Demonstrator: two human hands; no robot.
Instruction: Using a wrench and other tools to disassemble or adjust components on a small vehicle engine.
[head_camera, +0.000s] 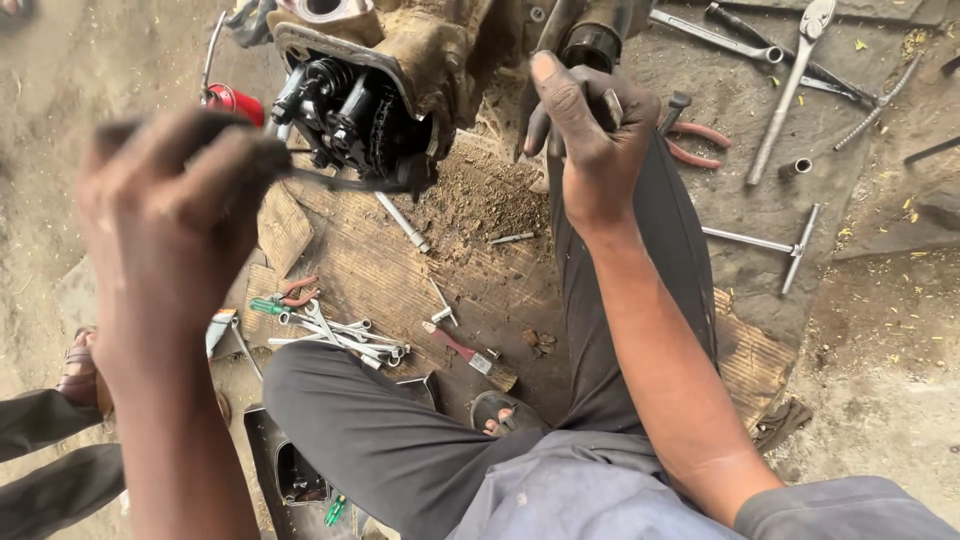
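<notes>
A grimy, opened engine (365, 100) with a black sprocket and chain showing sits on the ground in front of me. My left hand (175, 200) is raised and blurred. It is closed on a thin dark rod-like tool (345, 183) that reaches to the engine's lower edge. My right hand (592, 135) rests by my raised knee, just right of the engine, with its fingers curled around a small metal piece (612, 105). Most of that piece is hidden in the hand, so its kind is unclear.
Several spanners (340, 335) and a red-handled screwdriver (455, 345) lie on the worn mat (380, 260). Red-handled pliers (698, 145), a T-handle wrench (775, 245) and a long ratchet (790, 85) lie to the right. Another person's leg and sandal (75, 370) are at the left.
</notes>
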